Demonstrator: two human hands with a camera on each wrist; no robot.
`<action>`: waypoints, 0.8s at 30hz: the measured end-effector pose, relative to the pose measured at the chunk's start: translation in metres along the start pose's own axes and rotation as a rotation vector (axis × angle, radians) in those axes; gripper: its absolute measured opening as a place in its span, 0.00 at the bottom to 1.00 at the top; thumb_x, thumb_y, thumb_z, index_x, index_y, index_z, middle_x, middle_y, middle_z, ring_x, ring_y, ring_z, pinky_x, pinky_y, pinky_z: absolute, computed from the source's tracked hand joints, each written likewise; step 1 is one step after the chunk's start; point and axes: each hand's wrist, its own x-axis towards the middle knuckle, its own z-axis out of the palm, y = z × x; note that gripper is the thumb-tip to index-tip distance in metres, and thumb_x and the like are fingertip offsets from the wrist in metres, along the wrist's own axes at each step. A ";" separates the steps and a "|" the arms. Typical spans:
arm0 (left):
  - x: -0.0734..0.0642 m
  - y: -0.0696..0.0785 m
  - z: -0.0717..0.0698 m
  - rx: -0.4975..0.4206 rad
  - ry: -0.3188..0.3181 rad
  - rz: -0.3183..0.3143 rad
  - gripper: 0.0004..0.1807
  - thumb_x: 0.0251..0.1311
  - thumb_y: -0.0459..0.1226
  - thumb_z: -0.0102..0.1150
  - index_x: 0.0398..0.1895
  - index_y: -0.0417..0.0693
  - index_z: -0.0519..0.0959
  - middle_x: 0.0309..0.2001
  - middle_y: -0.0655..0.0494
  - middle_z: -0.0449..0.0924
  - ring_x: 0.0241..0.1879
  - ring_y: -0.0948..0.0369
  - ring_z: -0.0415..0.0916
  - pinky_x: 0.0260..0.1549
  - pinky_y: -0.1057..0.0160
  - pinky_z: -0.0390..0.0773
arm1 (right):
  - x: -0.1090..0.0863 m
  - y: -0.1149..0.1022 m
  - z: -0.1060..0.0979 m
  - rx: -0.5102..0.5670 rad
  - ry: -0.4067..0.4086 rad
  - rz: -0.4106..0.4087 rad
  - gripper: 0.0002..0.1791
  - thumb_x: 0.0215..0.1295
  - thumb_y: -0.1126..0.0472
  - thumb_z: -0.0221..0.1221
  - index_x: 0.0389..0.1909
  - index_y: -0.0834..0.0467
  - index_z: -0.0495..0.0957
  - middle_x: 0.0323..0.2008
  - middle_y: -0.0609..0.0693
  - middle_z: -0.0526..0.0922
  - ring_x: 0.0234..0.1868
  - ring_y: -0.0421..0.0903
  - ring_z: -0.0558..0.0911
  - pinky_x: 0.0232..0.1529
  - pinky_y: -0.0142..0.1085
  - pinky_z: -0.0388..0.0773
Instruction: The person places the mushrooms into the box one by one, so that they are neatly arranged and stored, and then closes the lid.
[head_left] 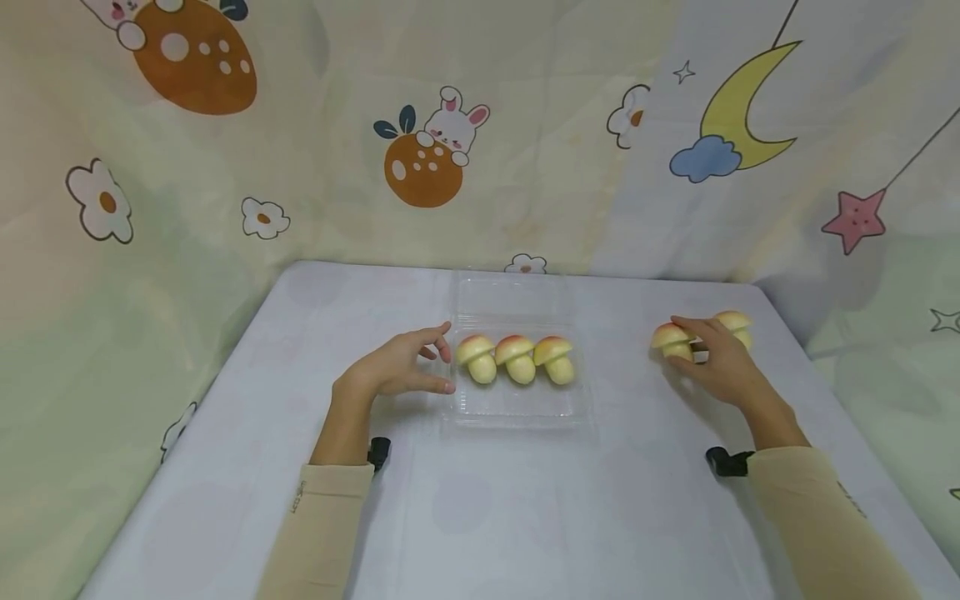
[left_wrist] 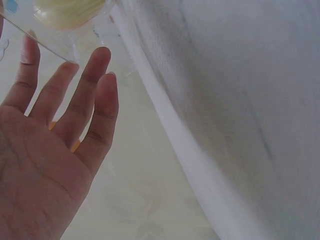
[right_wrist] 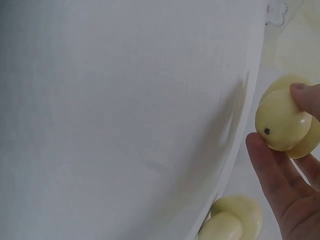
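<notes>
Three toy mushrooms (head_left: 519, 360), pale yellow with reddish cap tops, lie in a row inside a clear plastic box (head_left: 517, 407) with its lid folded back. My left hand (head_left: 405, 364) is at the box's left side, fingers spread and loosely bent, fingertips right at the rim. In the left wrist view, the fingers (left_wrist: 80, 100) show beside the clear plastic edge. My right hand (head_left: 716, 358) grips another toy mushroom (head_left: 672, 340) between thumb and fingers; its rounded stem end (right_wrist: 282, 120) with a small dark mark faces the right wrist camera.
One more toy mushroom (head_left: 735, 325) lies behind my right hand, near the table's right edge. The white-covered table (head_left: 495, 517) meets a cartoon-printed cloth (head_left: 330, 167) at the back and sides.
</notes>
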 end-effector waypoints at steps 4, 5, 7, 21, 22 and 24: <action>0.000 -0.001 0.000 0.002 0.007 0.000 0.28 0.50 0.53 0.80 0.47 0.52 0.78 0.82 0.63 0.52 0.65 0.53 0.73 0.62 0.45 0.72 | 0.002 -0.004 0.004 0.026 -0.002 -0.006 0.35 0.66 0.66 0.67 0.71 0.69 0.66 0.58 0.71 0.70 0.47 0.73 0.81 0.42 0.48 0.85; 0.000 -0.001 0.000 0.000 0.007 0.001 0.28 0.50 0.53 0.80 0.47 0.52 0.78 0.82 0.63 0.52 0.65 0.53 0.73 0.62 0.45 0.72 | 0.002 -0.005 0.005 0.031 0.000 -0.006 0.34 0.66 0.66 0.67 0.71 0.69 0.66 0.58 0.71 0.70 0.47 0.72 0.81 0.43 0.49 0.85; 0.000 -0.002 0.001 0.003 0.007 0.008 0.28 0.50 0.53 0.80 0.48 0.52 0.78 0.82 0.62 0.52 0.66 0.53 0.73 0.63 0.45 0.72 | 0.003 -0.007 0.007 0.047 0.004 -0.006 0.34 0.66 0.66 0.67 0.71 0.69 0.66 0.58 0.71 0.70 0.47 0.72 0.81 0.43 0.46 0.85; 0.001 -0.001 0.001 0.013 0.004 0.018 0.28 0.51 0.53 0.80 0.48 0.50 0.78 0.82 0.61 0.52 0.65 0.53 0.73 0.61 0.47 0.73 | 0.004 -0.025 0.007 0.124 0.014 0.004 0.38 0.68 0.62 0.67 0.76 0.62 0.64 0.61 0.67 0.71 0.52 0.70 0.81 0.43 0.24 0.81; 0.000 -0.001 0.000 0.014 0.003 0.018 0.28 0.51 0.53 0.80 0.48 0.50 0.78 0.82 0.61 0.52 0.65 0.53 0.73 0.61 0.47 0.73 | 0.005 -0.027 0.007 0.126 0.015 0.003 0.38 0.68 0.62 0.67 0.76 0.62 0.64 0.62 0.67 0.71 0.52 0.70 0.81 0.43 0.23 0.80; 0.000 -0.001 0.000 0.017 0.003 0.017 0.28 0.51 0.53 0.79 0.48 0.51 0.78 0.82 0.61 0.52 0.65 0.53 0.73 0.62 0.47 0.73 | 0.006 -0.030 0.007 0.137 0.016 0.005 0.38 0.68 0.62 0.67 0.76 0.62 0.64 0.63 0.67 0.71 0.52 0.70 0.82 0.43 0.18 0.77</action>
